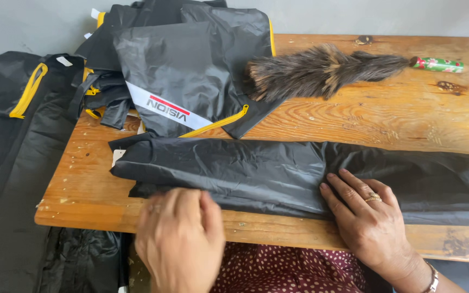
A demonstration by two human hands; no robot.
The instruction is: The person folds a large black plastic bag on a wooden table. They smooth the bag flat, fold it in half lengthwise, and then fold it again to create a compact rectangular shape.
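A long folded strip of black shiny fabric (256, 168) lies across the near part of the wooden table (386, 119). My right hand (367, 217), with a ring and a bracelet, presses flat on the fabric's near edge, fingers spread. My left hand (177, 241) is blurred at the table's front edge, touching or just over the near left part of the fabric; I cannot tell whether it grips anything.
A pile of black garments with yellow trim and a white stripe (185, 70) sits at the table's far left. A feather duster (327, 70) with a green patterned handle lies at the far right. More black fabric (12, 157) hangs left of the table.
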